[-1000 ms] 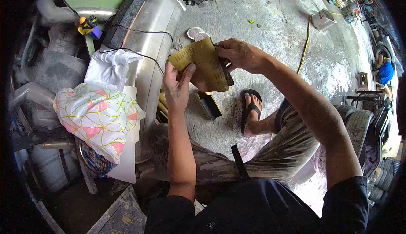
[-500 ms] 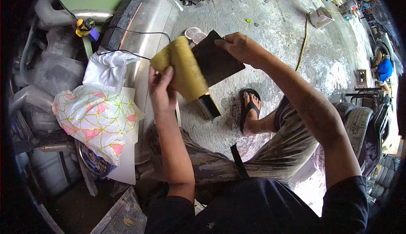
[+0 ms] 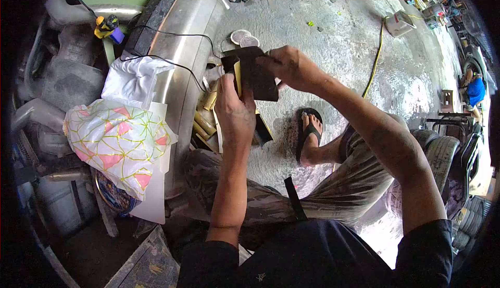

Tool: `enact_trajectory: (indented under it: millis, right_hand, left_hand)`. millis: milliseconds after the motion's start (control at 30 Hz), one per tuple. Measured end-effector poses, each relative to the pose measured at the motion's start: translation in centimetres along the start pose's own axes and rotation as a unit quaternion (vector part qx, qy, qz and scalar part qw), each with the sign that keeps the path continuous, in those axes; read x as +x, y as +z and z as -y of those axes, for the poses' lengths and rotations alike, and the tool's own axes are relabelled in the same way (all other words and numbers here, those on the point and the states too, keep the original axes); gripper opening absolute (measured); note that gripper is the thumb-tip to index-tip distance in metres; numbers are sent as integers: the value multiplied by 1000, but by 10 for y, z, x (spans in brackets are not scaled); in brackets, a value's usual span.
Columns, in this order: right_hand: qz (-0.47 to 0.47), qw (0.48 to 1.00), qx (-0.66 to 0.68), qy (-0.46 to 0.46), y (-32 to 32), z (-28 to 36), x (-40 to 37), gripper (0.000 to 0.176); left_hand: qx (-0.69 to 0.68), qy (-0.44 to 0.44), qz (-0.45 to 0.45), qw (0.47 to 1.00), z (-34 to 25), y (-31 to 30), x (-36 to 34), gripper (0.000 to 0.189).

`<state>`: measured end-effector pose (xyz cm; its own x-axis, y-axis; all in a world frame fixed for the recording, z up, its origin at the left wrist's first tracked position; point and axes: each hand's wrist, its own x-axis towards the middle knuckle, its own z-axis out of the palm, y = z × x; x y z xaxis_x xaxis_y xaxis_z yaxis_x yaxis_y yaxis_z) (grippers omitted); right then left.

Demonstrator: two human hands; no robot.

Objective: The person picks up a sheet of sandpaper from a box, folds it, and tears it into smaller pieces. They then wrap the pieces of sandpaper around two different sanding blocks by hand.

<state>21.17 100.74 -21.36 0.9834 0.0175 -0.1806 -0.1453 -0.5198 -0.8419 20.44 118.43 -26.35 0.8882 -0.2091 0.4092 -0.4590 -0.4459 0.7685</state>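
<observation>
Both of my hands are over the floor in front of my lap, on dark-faced, yellow-backed sandpaper (image 3: 264,84). My left hand (image 3: 236,111) grips its left side, where a yellow edge shows beside the thumb and a dark face lies at the far left. Across the top right part, the fingers of my right hand (image 3: 294,68) are closed on the dark sheet. Below my left wrist lie several yellow rolls (image 3: 204,124), partly hidden by the arm. A dark, open-ended piece with a yellow edge (image 3: 263,130) is beside them.
A long silvery body panel (image 3: 182,48) runs along the left, with a black cable over it. A patterned bag (image 3: 117,145) and white cloth (image 3: 133,82) sit left of it. Two round discs (image 3: 245,38) lie on the floor. Tires (image 3: 441,155) stand at the right.
My left hand has turned and moved right, bringing its yellow-backed piece against the dark sheet. My right hand has shifted slightly down and left. The yellow rolls below now show.
</observation>
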Motion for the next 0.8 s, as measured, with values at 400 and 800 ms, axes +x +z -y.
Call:
enact_trajectory:
  millis: [400, 800]
  right_hand:
    - [31, 997, 33, 70, -8, -6, 4, 42]
    - [54, 950, 304, 56, -1, 0, 1, 64]
  left_hand:
    - [-618, -176, 10, 767, 10, -38, 16, 35]
    - [-292, -137, -45, 945, 40, -17, 15, 21]
